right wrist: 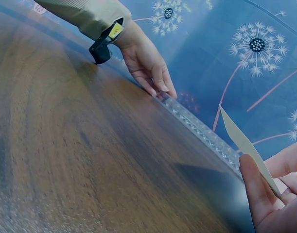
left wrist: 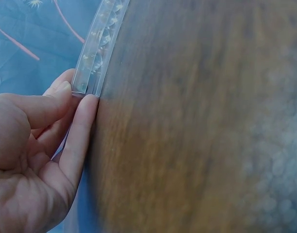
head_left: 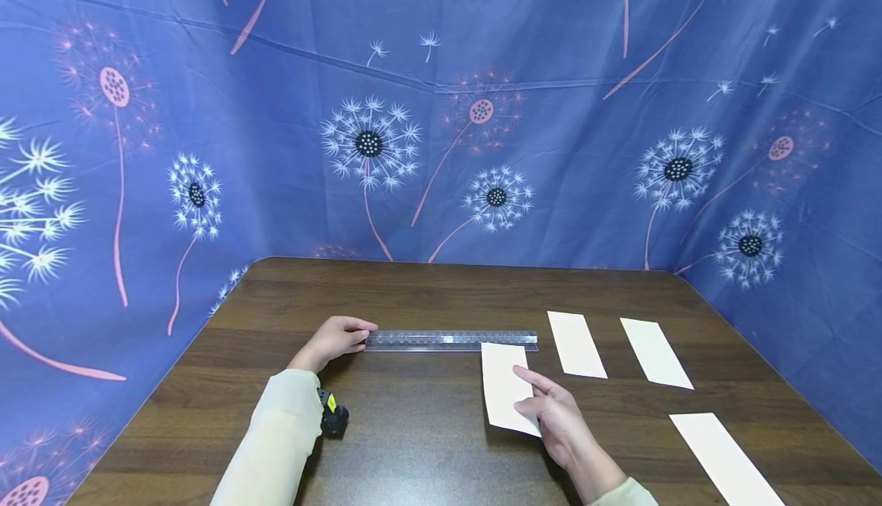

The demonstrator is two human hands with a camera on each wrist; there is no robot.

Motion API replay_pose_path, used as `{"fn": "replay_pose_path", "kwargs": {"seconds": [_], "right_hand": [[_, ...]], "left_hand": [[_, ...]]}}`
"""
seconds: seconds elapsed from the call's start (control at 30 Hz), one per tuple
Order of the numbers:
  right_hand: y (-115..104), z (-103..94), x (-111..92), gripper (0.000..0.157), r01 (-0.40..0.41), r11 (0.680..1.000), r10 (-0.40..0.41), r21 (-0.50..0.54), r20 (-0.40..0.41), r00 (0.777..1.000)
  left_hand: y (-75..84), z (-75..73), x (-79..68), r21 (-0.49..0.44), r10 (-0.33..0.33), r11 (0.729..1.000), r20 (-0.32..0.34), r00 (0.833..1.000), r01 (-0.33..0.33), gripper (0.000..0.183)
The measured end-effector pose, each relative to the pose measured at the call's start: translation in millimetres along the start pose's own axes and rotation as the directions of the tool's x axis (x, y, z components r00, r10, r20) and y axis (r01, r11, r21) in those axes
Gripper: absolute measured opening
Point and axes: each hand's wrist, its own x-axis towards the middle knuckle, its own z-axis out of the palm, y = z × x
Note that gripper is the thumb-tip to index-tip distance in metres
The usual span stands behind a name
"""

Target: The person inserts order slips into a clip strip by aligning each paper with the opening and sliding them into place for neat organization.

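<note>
A long clear plastic strip (head_left: 427, 341) with a raised, patterned ridge lies across the table, left to right. At its left end my left hand (head_left: 335, 341) pinches it between thumb and fingers, which the left wrist view shows up close on the strip's end (left wrist: 95, 60). My right hand (head_left: 566, 423) holds a white card (head_left: 504, 387) by its right edge, thumb on top. The card is tilted, and its far edge lies just in front of the strip's right end in the head view. From the right wrist view, the card (right wrist: 243, 145) shows nearly edge-on.
Three more blank white cards lie on the brown wooden table (head_left: 400, 292): one right of the strip (head_left: 577, 345), another farther right (head_left: 656, 353), and a third nearer the front right (head_left: 723, 456). Behind the table hangs a blue dandelion-print cloth (head_left: 289, 146).
</note>
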Motion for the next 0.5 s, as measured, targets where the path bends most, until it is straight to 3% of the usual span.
{"fn": "replay_pose_path", "kwargs": {"seconds": [0.5], "right_hand": [[2.7, 7.3, 0.7, 0.065, 0.013, 1.0, -0.013, 0.012, 0.007, 1.0]], "left_hand": [[0.3, 0.5, -0.4, 0.001, -0.008, 1.0, -0.007, 1.0, 0.008, 0.023]]}}
